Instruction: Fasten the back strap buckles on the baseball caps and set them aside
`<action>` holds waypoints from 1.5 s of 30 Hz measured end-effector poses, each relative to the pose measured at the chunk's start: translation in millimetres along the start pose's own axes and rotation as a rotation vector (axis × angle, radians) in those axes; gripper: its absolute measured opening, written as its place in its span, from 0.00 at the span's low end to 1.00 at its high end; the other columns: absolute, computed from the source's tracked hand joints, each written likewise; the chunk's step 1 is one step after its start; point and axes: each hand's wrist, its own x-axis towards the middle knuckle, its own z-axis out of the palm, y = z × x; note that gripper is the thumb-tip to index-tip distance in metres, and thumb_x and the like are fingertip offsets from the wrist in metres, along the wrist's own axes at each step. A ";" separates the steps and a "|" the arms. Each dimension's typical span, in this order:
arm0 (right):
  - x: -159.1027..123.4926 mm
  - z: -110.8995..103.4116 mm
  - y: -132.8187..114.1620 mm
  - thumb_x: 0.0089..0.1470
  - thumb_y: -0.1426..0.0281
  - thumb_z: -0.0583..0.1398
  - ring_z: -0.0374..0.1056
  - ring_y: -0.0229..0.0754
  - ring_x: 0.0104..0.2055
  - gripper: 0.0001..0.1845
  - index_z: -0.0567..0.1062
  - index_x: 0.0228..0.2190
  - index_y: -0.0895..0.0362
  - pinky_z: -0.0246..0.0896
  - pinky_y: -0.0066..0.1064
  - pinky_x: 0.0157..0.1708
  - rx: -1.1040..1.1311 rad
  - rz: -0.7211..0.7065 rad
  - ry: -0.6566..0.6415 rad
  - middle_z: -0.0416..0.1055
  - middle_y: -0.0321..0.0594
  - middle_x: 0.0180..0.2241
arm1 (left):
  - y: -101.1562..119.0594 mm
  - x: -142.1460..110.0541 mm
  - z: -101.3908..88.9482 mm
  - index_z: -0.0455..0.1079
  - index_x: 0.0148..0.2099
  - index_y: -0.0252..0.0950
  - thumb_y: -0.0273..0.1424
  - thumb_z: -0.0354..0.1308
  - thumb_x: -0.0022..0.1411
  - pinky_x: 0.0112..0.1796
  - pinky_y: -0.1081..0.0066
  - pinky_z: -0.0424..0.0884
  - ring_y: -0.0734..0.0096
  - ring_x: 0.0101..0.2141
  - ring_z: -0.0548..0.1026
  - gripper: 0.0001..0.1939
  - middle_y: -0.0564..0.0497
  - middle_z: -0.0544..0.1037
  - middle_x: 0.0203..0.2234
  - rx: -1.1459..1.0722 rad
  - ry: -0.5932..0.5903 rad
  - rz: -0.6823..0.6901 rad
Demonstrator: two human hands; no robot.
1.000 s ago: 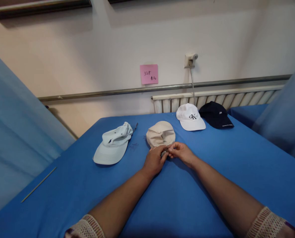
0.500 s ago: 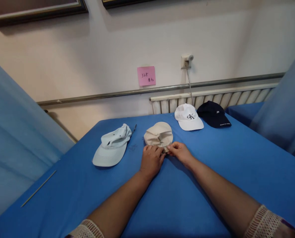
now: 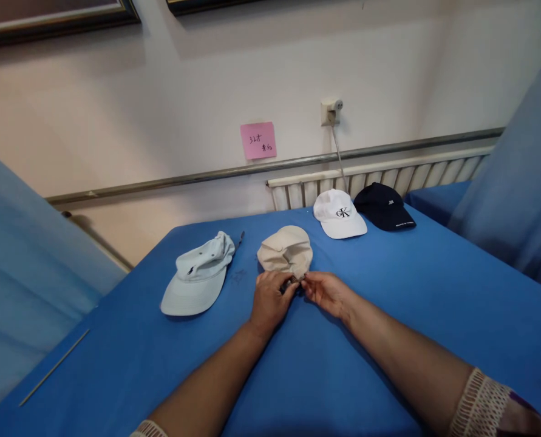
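A beige cap [image 3: 285,247] lies on the blue-covered table [image 3: 325,364], its back strap side toward me and its crown creased. My left hand [image 3: 269,298] is closed on the near edge of this cap, by the strap. Close beside it, my right hand [image 3: 327,292] pinches the strap end at the same edge. The small buckle between my fingers is mostly hidden. To the left rests a pale blue cap [image 3: 200,276], brim toward me, its strap sticking out behind.
A white cap [image 3: 338,213] and a navy cap [image 3: 384,206] sit at the far right of the table. A thin stick [image 3: 54,368] lies near the left edge. Behind are a radiator [image 3: 388,173], a metal rail [image 3: 197,177] and blue curtains [image 3: 19,267] at both sides.
The view has shifted slightly, so most things appear further left. My right hand has turned a little, its palm side showing more, while both hands stay at the beige cap's strap.
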 end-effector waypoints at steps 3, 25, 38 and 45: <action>3.0 -1.9 -0.8 0.44 0.79 0.65 0.65 0.31 0.23 0.06 0.73 0.27 0.59 0.58 0.20 0.20 0.016 -0.039 -0.029 0.70 0.35 0.23 | -1.4 -0.1 1.6 0.75 0.41 0.39 0.36 0.61 0.59 0.45 0.61 0.63 0.63 0.39 0.74 0.09 0.49 0.80 0.35 -0.028 -0.011 -0.051; 5.2 11.1 13.1 0.30 0.66 0.72 0.61 0.34 0.23 0.19 0.72 0.26 0.58 0.50 0.27 0.23 -0.478 -0.373 0.061 0.70 0.34 0.22 | 5.4 0.1 2.0 0.74 0.42 0.38 0.31 0.59 0.59 0.46 0.60 0.62 0.61 0.40 0.72 0.08 0.49 0.78 0.35 0.095 -0.057 0.001; 4.3 3.9 10.9 0.33 0.61 0.72 0.63 0.36 0.25 0.20 0.75 0.28 0.58 0.53 0.28 0.24 -0.473 -0.360 0.043 0.72 0.37 0.24 | 4.6 0.4 2.1 0.71 0.50 0.39 0.31 0.57 0.60 0.47 0.59 0.65 0.61 0.47 0.72 0.15 0.48 0.77 0.45 -0.114 -0.039 -0.094; -0.9 0.6 7.0 0.37 0.61 0.71 0.65 0.36 0.27 0.17 0.78 0.28 0.59 0.55 0.28 0.27 -0.463 -0.296 -0.066 0.73 0.40 0.26 | -11.3 3.1 12.1 0.74 0.48 0.36 0.33 0.61 0.56 0.45 0.62 0.71 0.63 0.41 0.76 0.16 0.46 0.79 0.41 -0.532 -0.111 -0.284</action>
